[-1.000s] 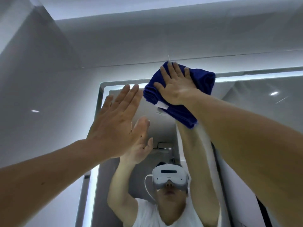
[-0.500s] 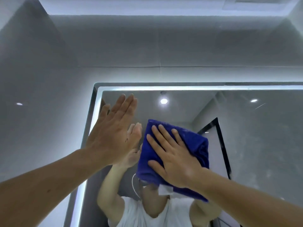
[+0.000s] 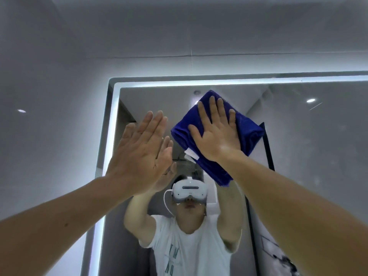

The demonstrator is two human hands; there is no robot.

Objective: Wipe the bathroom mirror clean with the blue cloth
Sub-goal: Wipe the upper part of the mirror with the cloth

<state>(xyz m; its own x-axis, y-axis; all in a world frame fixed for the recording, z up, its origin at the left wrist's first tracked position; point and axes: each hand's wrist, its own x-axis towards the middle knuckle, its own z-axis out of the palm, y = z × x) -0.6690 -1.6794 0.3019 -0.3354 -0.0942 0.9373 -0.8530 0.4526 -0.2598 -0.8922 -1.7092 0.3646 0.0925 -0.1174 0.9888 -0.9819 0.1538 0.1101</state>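
The bathroom mirror [image 3: 310, 148] fills the right and middle of the head view, with a lit strip round its edge. A folded blue cloth [image 3: 249, 134] with a white tag lies flat against the glass near the upper left part. My right hand [image 3: 216, 134] presses it there with straight, spread fingers. My left hand [image 3: 140, 148] is raised beside it, palm flat toward the glass, fingers straight and together; it seems to rest on the mirror. The glass reflects both raised arms and a person in a white shirt.
Grey tiled wall [image 3: 49, 96] surrounds the mirror above and to the left. The mirror's glowing left edge [image 3: 107, 146] runs just left of my left hand. A dark door frame [image 3: 267, 152] shows as a reflection to the right of the cloth.
My right hand slid the cloth down from the mirror's top edge, then back up and to the right. My left hand stayed flat in much the same spot.
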